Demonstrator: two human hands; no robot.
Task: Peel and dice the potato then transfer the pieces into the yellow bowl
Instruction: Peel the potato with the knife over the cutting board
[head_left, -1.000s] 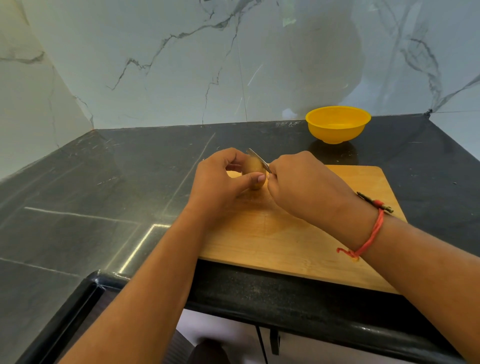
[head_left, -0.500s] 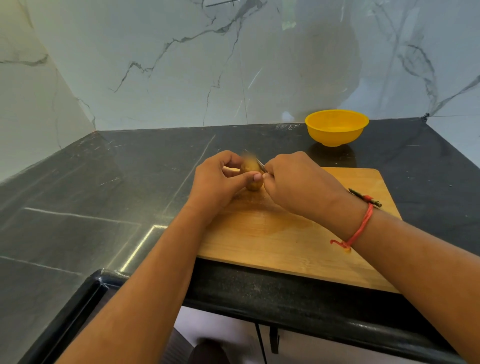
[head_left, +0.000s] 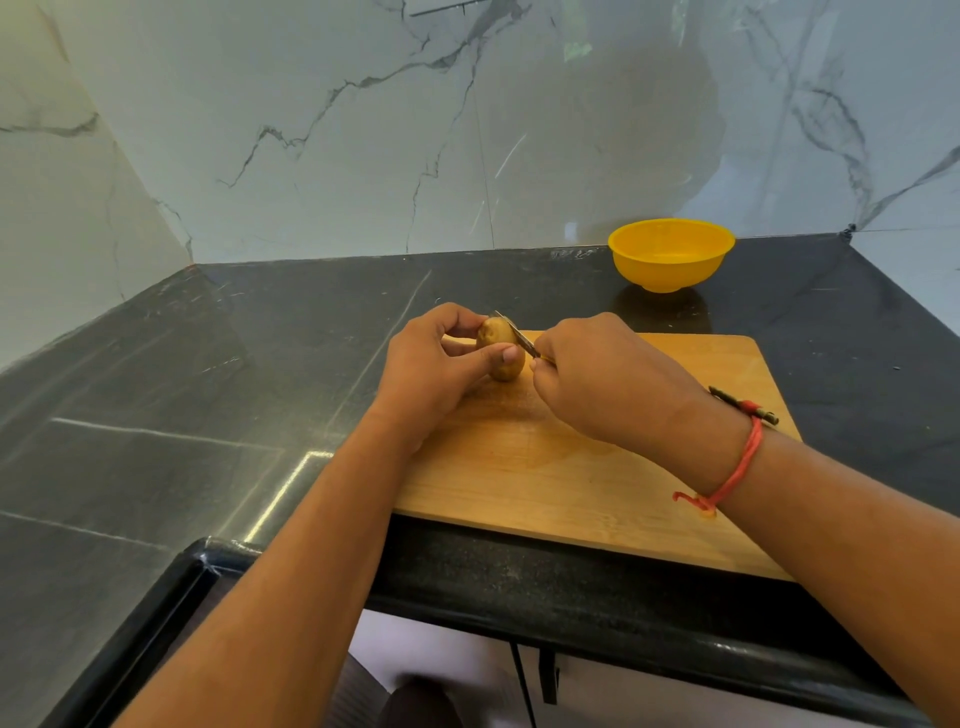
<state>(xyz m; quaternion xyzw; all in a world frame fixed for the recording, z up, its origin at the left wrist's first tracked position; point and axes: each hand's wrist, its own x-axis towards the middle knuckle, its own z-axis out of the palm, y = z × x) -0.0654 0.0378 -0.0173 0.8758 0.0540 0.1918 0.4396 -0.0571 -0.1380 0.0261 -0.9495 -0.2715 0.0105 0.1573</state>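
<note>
You work over the wooden cutting board (head_left: 571, 483), set at the counter's near edge, likely to catch scraps. Your left hand (head_left: 431, 374) curls round the potato (head_left: 501, 353) at the board's far left corner, thumb across its front and fingers behind, probably so you can turn it. Your right hand (head_left: 608, 379) is fisted on the knife (head_left: 519, 338), its handle hidden, with the blade laid against the potato's upper right. Skin covers what shows. The yellow bowl (head_left: 670, 254) waits well beyond.
</note>
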